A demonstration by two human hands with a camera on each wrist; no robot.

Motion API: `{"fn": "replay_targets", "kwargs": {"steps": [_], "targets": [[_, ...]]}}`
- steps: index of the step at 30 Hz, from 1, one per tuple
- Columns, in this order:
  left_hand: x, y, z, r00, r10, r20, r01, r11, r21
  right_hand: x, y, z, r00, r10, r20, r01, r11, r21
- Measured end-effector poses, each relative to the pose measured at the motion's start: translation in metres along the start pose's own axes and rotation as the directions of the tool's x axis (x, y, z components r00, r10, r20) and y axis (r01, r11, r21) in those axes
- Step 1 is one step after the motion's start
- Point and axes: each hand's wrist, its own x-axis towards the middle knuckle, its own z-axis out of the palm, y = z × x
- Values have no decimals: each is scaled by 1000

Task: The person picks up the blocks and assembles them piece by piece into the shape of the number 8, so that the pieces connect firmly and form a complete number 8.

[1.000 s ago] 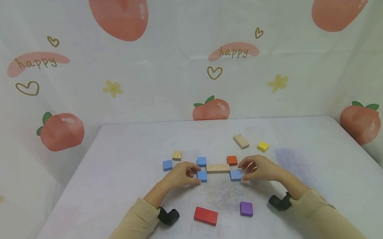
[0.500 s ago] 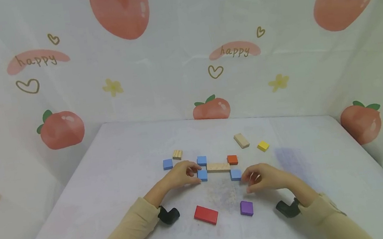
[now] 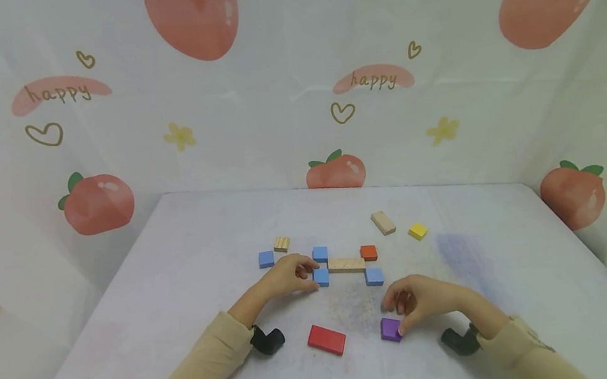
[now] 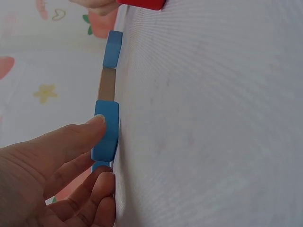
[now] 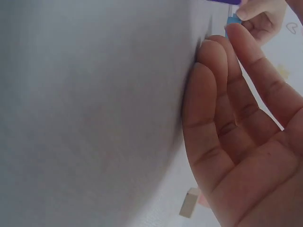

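Observation:
My left hand [image 3: 289,276] holds a blue block [image 3: 321,277] at the left end of a plain wooden plank block [image 3: 346,265]. In the left wrist view its thumb [image 4: 90,132] lies against that block [image 4: 106,130], with the other fingers curled beside it. Over a purple block [image 3: 391,329] hovers my right hand [image 3: 427,296], its thumb at the block's right edge and its fingers spread apart beyond it. Another blue block [image 3: 373,277] sits at the plank's front right corner. An orange-red block [image 3: 369,253] and a blue block [image 3: 319,254] stand at its back corners.
A red oblong block [image 3: 326,339] lies nearer me, left of the purple one. Farther back are a blue block [image 3: 266,259], a striped wooden block [image 3: 282,244], a plain wooden block [image 3: 383,222] and a yellow block [image 3: 418,231]. A printed curtain [image 3: 278,79] hangs behind the table.
My right hand has left the blue block at the plank's front right and moved toward me, to the purple block. The left hand has stayed at its blue block.

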Motion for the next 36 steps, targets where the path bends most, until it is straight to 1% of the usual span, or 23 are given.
{"fn": "replay_targets", "kwargs": {"steps": [5, 10, 13, 23, 28, 36], "targets": [[0, -1, 0, 1000, 6, 2, -6, 1000, -3, -1, -1, 4, 1000, -9, 8, 9, 1000, -12], [1, -2, 1, 1000, -9, -2, 9, 1000, -6, -2, 0, 7, 1000, -23, 11, 23, 999, -22], [0, -2, 1, 1000, -7, -5, 7, 1000, -5, -3, -1, 8, 1000, -26, 9, 27, 999, -39], [0, -2, 0, 1000, -2, 0, 2, 1000, -10, -2, -3, 10, 1000, -21, 11, 22, 997, -80], [-1, -1, 0, 1000, -13, -3, 13, 1000, -5, -3, -4, 10, 999, -39, 3, 39, 996, -80], [-1, 0, -1, 1000, -12, -2, 12, 1000, -11, -2, -4, 11, 996, -89, -14, 88, 994, -67]]}}
